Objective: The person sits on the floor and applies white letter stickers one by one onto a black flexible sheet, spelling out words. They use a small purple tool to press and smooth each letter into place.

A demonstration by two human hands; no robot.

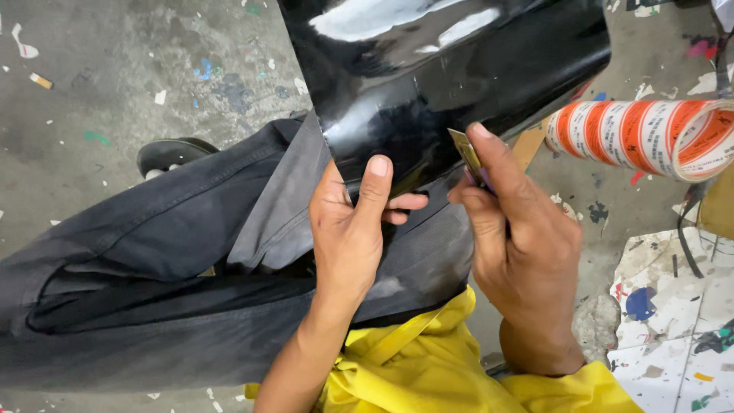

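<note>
Over our lap, the glossy black sheet (459,69) runs up past the top edge, so its full size is cut off. It looks thin, floppy and slick; best held at the lower edge, where our left hand (352,229) pinches it. Our right hand (520,237) fingers clamp a small flat blade (465,149), mostly hidden.

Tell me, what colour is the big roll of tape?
The roll of tape has orange-red and white stripes, seen in the head view at the right.
</note>
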